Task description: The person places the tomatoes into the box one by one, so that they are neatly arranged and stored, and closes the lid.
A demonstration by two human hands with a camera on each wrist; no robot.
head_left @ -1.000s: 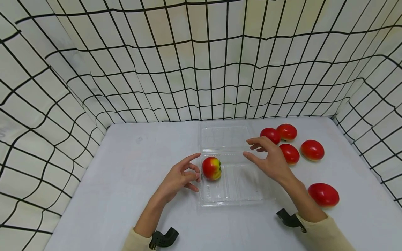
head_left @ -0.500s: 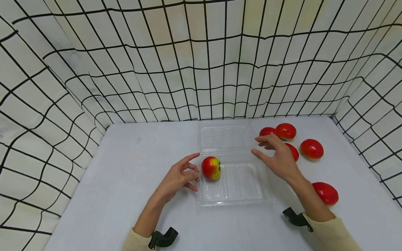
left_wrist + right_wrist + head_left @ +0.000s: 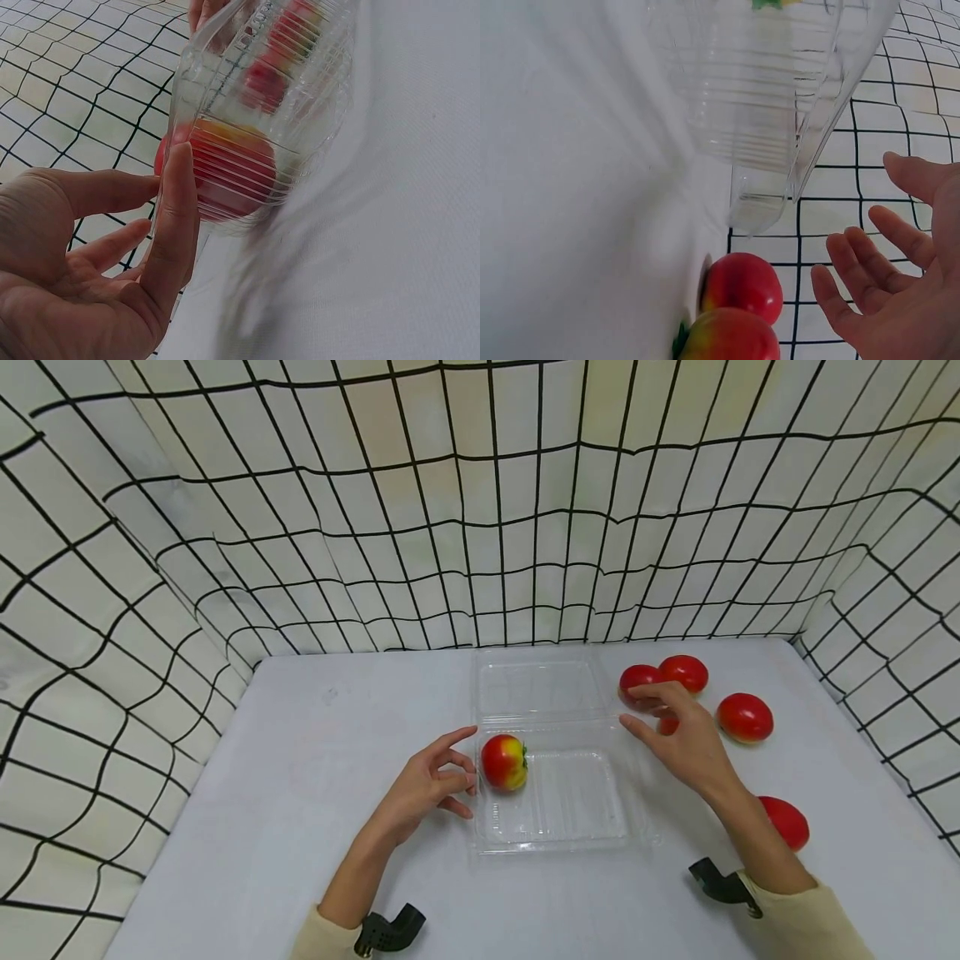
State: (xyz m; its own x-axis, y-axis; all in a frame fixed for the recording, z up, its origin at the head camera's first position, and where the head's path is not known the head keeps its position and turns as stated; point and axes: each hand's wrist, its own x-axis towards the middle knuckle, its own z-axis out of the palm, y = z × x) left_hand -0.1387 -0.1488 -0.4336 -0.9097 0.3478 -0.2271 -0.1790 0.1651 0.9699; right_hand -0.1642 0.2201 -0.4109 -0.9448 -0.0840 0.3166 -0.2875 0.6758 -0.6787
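An open clear plastic clamshell container (image 3: 570,842) lies on the white table with its lid flat behind it. One red and yellow tomato (image 3: 504,762) with a green calyx sits at the left of its base. My left hand (image 3: 427,785) is at the container's left side; in the left wrist view its fingers (image 3: 178,210) pinch the rim. Above the tomatoes to the right, my right hand (image 3: 686,747) hovers with thumb and fingers apart, holding nothing. It partly covers one tomato (image 3: 667,724), and another tomato (image 3: 637,681) lies just beyond its fingertips.
More red tomatoes lie on the right: one at the back (image 3: 684,672), one further right (image 3: 745,718), and one (image 3: 786,822) partly behind the right forearm. Black netting (image 3: 517,543) over pale cloth rises behind the table (image 3: 315,760) and on both sides.
My right hand has drifted right, away from the container and over the tomatoes. The left hand, the container and the tomato in it stay where they were.
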